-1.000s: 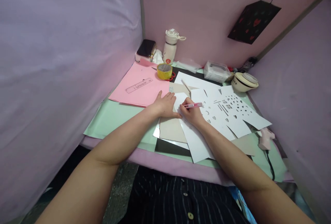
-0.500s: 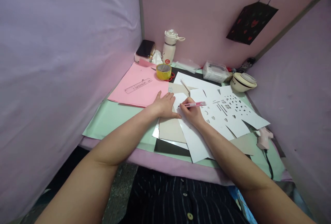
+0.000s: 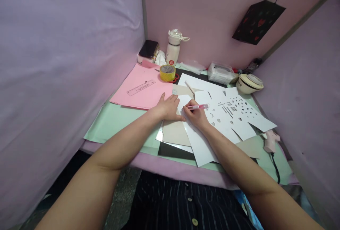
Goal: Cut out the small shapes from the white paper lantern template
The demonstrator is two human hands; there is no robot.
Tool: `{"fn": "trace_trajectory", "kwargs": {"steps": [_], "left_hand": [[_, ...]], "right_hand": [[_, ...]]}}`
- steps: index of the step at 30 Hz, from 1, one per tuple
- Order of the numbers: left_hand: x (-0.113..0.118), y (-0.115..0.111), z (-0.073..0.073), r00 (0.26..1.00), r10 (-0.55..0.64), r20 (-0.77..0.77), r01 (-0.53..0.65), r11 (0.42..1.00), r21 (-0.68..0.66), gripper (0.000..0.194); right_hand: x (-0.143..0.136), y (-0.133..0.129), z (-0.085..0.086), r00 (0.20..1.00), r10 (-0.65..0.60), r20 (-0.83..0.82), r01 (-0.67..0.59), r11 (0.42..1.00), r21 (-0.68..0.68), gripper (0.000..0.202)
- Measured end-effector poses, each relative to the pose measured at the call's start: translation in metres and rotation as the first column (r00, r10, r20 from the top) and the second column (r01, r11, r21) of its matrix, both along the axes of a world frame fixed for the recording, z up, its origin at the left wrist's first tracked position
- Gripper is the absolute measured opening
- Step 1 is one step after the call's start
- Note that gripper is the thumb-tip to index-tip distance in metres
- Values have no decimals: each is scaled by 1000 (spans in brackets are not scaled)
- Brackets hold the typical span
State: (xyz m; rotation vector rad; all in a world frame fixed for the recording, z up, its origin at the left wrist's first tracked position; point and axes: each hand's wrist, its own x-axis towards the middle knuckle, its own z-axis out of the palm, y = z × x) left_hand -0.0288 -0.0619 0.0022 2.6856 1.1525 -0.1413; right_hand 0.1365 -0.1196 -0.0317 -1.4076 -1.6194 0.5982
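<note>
My right hand (image 3: 196,113) is closed round a pink-and-white pen (image 3: 198,106), its tip down at a sheet of white paper (image 3: 202,150). Small drawn marks show on that sheet below the hand. My left hand (image 3: 170,108) lies flat with fingers spread, at the left edge of the white paper and over a beige board (image 3: 175,133). Right of the pen, white sheets with cut-out shapes (image 3: 230,111) overlap one another; hearts, a moon and bars can be made out. The exact point where the pen meets the paper is hidden by my fingers.
Pink paper (image 3: 148,97) bears a clear ruler (image 3: 140,87), yellow tape (image 3: 167,73) and red-handled scissors (image 3: 175,78). Behind stand a bottle (image 3: 173,51), a phone (image 3: 148,49) and a clear box (image 3: 221,73). A bowl (image 3: 248,84) and corded pink glue gun (image 3: 271,141) sit right.
The pen has tilted and shifted slightly to the left in my right hand. My left hand stays in place. The whole view has moved a touch.
</note>
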Motion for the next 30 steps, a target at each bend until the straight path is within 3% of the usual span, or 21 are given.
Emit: {"fn": "trace_trajectory", "kwargs": {"steps": [17,30], "left_hand": [[1,-3,5,1000,7,-13,-7,1000,-7,98],[0,0,-1,1000,3,-5,-3,1000,1,100]], "right_hand": [[0,1,-1,998,15,60,-14,1000,-16,17],[3,2,-4,998,24,53,-24,1000,4,17]]}}
